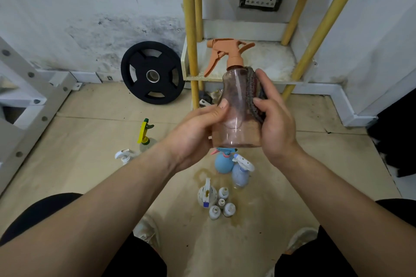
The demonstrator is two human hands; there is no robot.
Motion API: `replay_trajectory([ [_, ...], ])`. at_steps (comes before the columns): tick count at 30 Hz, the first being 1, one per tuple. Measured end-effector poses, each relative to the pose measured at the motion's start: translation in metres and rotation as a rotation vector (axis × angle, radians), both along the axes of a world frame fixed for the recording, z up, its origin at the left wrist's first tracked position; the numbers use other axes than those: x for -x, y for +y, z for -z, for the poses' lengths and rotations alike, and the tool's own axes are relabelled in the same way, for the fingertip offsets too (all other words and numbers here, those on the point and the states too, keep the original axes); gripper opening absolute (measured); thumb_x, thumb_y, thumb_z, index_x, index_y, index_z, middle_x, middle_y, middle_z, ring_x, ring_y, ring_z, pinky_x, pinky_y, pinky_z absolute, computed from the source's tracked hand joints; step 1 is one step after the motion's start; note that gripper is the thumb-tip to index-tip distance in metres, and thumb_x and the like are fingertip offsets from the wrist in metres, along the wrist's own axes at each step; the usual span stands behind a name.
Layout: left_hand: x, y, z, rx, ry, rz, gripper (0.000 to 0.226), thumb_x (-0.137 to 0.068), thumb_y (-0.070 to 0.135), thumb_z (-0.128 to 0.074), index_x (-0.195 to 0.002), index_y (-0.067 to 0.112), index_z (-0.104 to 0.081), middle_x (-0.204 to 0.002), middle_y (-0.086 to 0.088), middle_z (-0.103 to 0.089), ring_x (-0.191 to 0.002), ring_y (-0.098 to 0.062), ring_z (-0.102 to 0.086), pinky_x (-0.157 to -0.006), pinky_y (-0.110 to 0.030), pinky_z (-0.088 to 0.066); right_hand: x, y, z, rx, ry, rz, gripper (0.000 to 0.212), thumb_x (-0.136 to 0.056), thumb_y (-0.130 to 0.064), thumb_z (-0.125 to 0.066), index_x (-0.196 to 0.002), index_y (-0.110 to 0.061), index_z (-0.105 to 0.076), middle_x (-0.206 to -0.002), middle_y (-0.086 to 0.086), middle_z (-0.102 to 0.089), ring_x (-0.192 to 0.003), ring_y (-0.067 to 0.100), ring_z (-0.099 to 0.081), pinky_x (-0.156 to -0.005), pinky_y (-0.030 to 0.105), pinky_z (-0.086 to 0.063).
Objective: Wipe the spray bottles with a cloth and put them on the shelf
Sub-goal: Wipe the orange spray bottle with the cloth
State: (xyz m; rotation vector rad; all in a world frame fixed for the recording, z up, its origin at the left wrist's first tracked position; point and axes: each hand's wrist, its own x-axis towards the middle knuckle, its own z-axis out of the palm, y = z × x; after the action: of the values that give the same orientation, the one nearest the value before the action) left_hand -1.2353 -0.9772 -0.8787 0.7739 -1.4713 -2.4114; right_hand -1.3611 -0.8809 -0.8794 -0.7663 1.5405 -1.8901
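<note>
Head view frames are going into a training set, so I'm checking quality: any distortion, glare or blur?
Head view: wide-angle bending splays the yellow shelf posts outward; light is soft and even, no hard shadows; a faint highlight streak on the pink spray bottle; bottle and cloth look sharp, no motion blur.

A single wide-angle camera, worn on the person's head, looked forward and steeply down from close above the hands. The left hand [198,128] and right hand [276,123] sat near mid-frame. Beyond them rose the shelf [279,60] and the wall [90,7], and beneath them lay the floor [90,153]. Straight lines bowed toward the frame's edges, probably from the lens.
</note>
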Motion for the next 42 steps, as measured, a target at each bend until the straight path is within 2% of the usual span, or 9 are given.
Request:
replay_trajectory([
  [5, 0.0, -0.002, -0.003, 0.063, 0.025, -0.075, 0.06, -0.093, 0.033, -0.066, -0.136, -0.005, -0.049, -0.126, -0.035, -0.059, -0.116, -0.052, -0.059, -0.096, -0.068, -0.05, -0.001, 0.002, 0.003, -0.043, 0.37, -0.115, 0.071, -0.088, -0.017, -0.046, -0.157, -0.019, -0.03, -0.163, 0.001, -0.033, -0.151, 0.012, -0.029, -0.124, 0.045, -0.025],
  [10, 0.0, -0.011, -0.012, 0.07, 0.027, -0.169, 0.049, -0.096, 0.032, -0.062, -0.134, 0.002, -0.057, -0.117, -0.018, -0.069, -0.103, -0.032, -0.067, -0.091, -0.054, -0.057, -0.016, 0.006, 0.014, -0.119, 0.721, -0.158, 0.069, -0.091, -0.003, -0.045, -0.157, -0.01, -0.03, -0.168, 0.001, -0.019, -0.155, 0.006, -0.013, -0.125, 0.024, -0.015],
  [17, -0.001, -0.018, -0.009, 0.027, -0.081, -0.172, 0.024, -0.098, 0.02, -0.056, -0.119, 0.013, -0.067, -0.088, 0.002, -0.067, -0.081, -0.015, -0.066, -0.083, -0.04, -0.059, -0.01, 0.005, 0.022, -0.164, 0.163, -0.089, 0.057, -0.095, -0.011, -0.036, -0.15, -0.024, -0.042, -0.141, -0.017, -0.052, -0.13, -0.009, -0.048, -0.105, 0.016, -0.041],
  [20, -0.001, -0.017, -0.01, 0.081, -0.057, -0.125, 0.036, -0.092, 0.011, -0.063, -0.129, 0.012, -0.06, -0.099, -0.002, -0.069, -0.093, -0.019, -0.066, -0.094, -0.048, -0.055, -0.004, 0.004, 0.017, -0.121, 0.047, -0.078, 0.051, -0.097, 0.003, -0.029, -0.134, -0.022, -0.055, -0.123, -0.009, -0.066, -0.113, 0.0, -0.063, -0.087, 0.017, -0.051],
  [24, 0.0, -0.009, -0.008, 0.083, -0.026, -0.138, 0.061, -0.078, 0.027, -0.075, -0.134, 0.014, -0.054, -0.112, -0.003, -0.071, -0.101, -0.024, -0.068, -0.093, -0.048, -0.053, -0.005, 0.002, 0.01, -0.099, -0.045, -0.06, 0.047, -0.097, 0.0, -0.032, -0.133, -0.02, -0.055, -0.115, -0.002, -0.069, -0.096, 0.003, -0.069, -0.067, 0.016, -0.053],
  [27, 0.003, -0.005, -0.007, 0.009, 0.029, -0.134, 0.058, -0.083, 0.028, -0.071, -0.135, 0.016, -0.049, -0.112, -0.007, -0.072, -0.097, -0.029, -0.071, -0.091, -0.054, -0.056, -0.01, 0.001, 0.009, -0.129, 0.131, -0.037, 0.058, -0.094, -0.012, -0.039, -0.151, -0.021, -0.04, -0.144, 0.0, -0.052, -0.124, 0.001, -0.055, -0.099, 0.028, -0.051],
  [29, 0.004, -0.002, -0.007, -0.02, 0.073, -0.139, 0.05, -0.092, 0.021, -0.066, -0.136, 0.012, -0.045, -0.109, -0.009, -0.073, -0.092, -0.029, -0.073, -0.084, -0.054, -0.06, -0.012, 0.0, 0.008, -0.173, 0.367, -0.034, 0.069, -0.089, -0.016, -0.04, -0.157, -0.018, -0.029, -0.158, -0.001, -0.033, -0.145, 0.003, -0.032, -0.122, 0.031, -0.029],
  [35, 0.006, 0.004, -0.01, -0.027, 0.112, -0.127, 0.044, -0.094, 0.015, -0.062, -0.134, 0.011, -0.042, -0.105, -0.011, -0.073, -0.089, -0.029, -0.072, -0.07, -0.043, -0.061, -0.006, 0.0, 0.0, -0.104, 0.817, -0.098, 0.068, -0.092, -0.002, -0.042, -0.158, -0.007, -0.026, -0.168, 0.006, -0.019, -0.155, 0.009, -0.013, -0.127, 0.034, -0.016],
  [42, 0.003, -0.009, -0.015, 0.005, 0.06, -0.204, 0.045, -0.1, 0.02, -0.059, -0.14, 0.005, -0.046, -0.109, -0.01, -0.071, -0.097, -0.027, -0.07, -0.086, -0.057, -0.059, -0.014, 0.006, 0.015, -0.059, 0.839, -0.119, 0.07, -0.085, 0.002, -0.047, -0.153, -0.003, -0.036, -0.166, 0.009, -0.025, -0.154, 0.014, -0.019, -0.125, 0.046, -0.022],
])
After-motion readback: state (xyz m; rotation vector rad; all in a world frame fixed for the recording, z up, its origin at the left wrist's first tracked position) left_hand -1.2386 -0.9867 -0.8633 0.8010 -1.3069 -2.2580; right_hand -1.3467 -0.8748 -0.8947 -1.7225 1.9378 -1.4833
